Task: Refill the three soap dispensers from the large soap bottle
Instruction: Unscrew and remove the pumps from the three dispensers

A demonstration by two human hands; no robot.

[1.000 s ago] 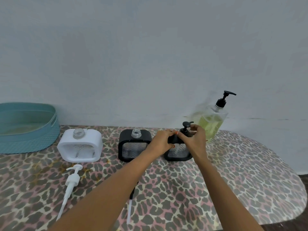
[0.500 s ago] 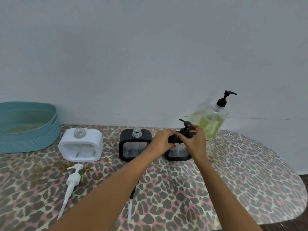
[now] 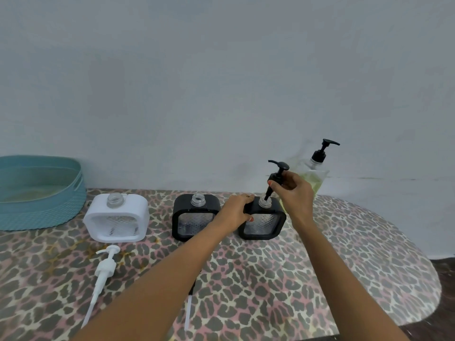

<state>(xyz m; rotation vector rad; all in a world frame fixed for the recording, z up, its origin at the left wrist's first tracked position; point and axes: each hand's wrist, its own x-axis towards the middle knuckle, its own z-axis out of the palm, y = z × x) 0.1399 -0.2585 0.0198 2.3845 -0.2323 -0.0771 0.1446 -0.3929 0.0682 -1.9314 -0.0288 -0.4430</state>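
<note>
Three square dispensers stand in a row near the wall: a white dispenser [image 3: 117, 217] and a middle black dispenser [image 3: 195, 216], both with open necks, and a right black dispenser [image 3: 262, 221]. My left hand [image 3: 235, 211] grips the right dispenser's upper left corner. My right hand [image 3: 293, 193] holds its black pump [image 3: 277, 177] lifted, the tube still inside the neck. The large soap bottle [image 3: 311, 177], with yellow-green soap and a black pump, stands behind my right hand.
A white pump [image 3: 105, 267] lies on the leopard-print tablecloth [image 3: 320, 267] in front of the white dispenser. Another pump's tube [image 3: 188, 311] shows under my left forearm. A teal basket [image 3: 39, 193] sits at the far left. The table's rounded edge curves at the right.
My right hand has lifted the black pump up out of the right dispenser's neck. My left hand stays on that dispenser.
</note>
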